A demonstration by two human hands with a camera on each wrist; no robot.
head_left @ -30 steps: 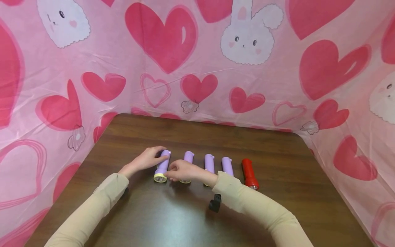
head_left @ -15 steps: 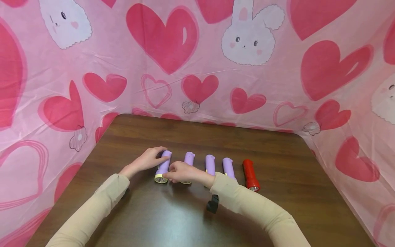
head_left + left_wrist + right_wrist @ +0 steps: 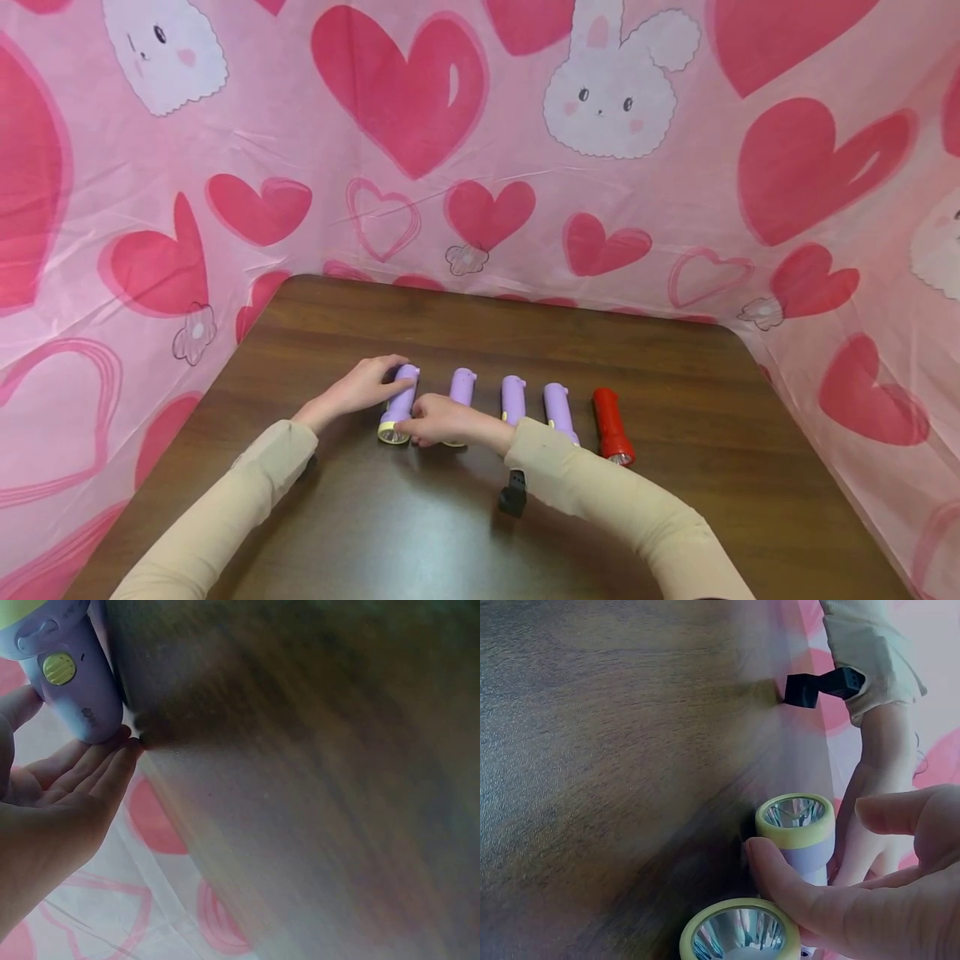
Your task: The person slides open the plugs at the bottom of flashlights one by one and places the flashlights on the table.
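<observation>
- Steadying the leftmost purple flashlight (image 3: 401,407), two hands at the left end of a row of five on the wood-grain bench (image 3: 375,542); lamp end toward the person.
- Left grip (image 3: 363,386): thumb on the barrel's side, fingertips against its tail; seems a light pinch.
- Right grip (image 3: 442,418): thumb and forefinger apart, about the yellow rim (image 3: 799,841); whether they clasp it, cannot tell.
- Rest of row, going right: second purple flashlight (image 3: 462,386), third purple flashlight (image 3: 513,398), fourth purple flashlight (image 3: 557,404), red flashlight (image 3: 611,421) last.
- Main risk, I judge: a knock to the second flashlight. The right hand lies across it and partly covers it; a small backward pull could swing it askew.
- Rolling possible too: barrels look round, and uneven pressure between tail and rim could twist the leftmost one.
- Yellow switch (image 3: 58,669) faces up near the left thumb; a slide of that thumb might press it.
- Right sleeve (image 3: 600,483) overlaps the lamp ends of the third and fourth; a lowered forearm, or the black wrist camera (image 3: 512,497), could drag them.
</observation>
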